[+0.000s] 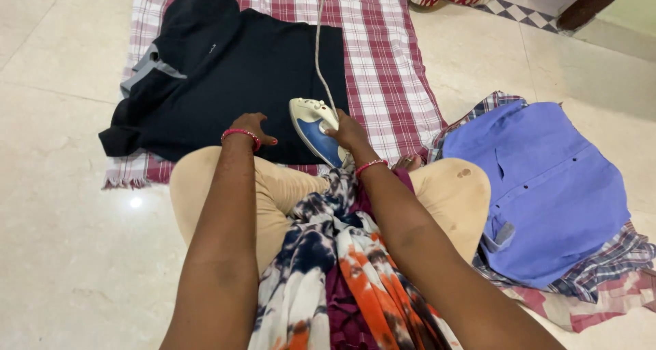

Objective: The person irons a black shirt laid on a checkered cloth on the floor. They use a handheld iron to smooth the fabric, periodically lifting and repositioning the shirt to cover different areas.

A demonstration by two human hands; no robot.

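Fingers: the left hand (251, 126) has its fingers spread flat on the dark shirt (232, 70). The right hand (347, 131) has its fingers curled around the handle of the iron (316, 128).
Iron: white and blue, it sits on the near edge of the dark shirt, with its pointed end aimed away from the person.
Cord: a thin grey cord (319, 36) runs up from the iron, across the dark shirt, and out of the top of the picture.
Dark shirt: it lies flat, and the left hand presses on it just beside the iron.
Checked cloth: a red and white checked cloth (386, 70) lies under the dark shirt, on the pale floor (61, 241).
Blue shirt: a blue shirt (547, 186) lies well apart from the iron, on the right-hand side, on top of more checked clothes (608, 268).
Bangles: each wrist by the iron wears a red bangle (240, 134).
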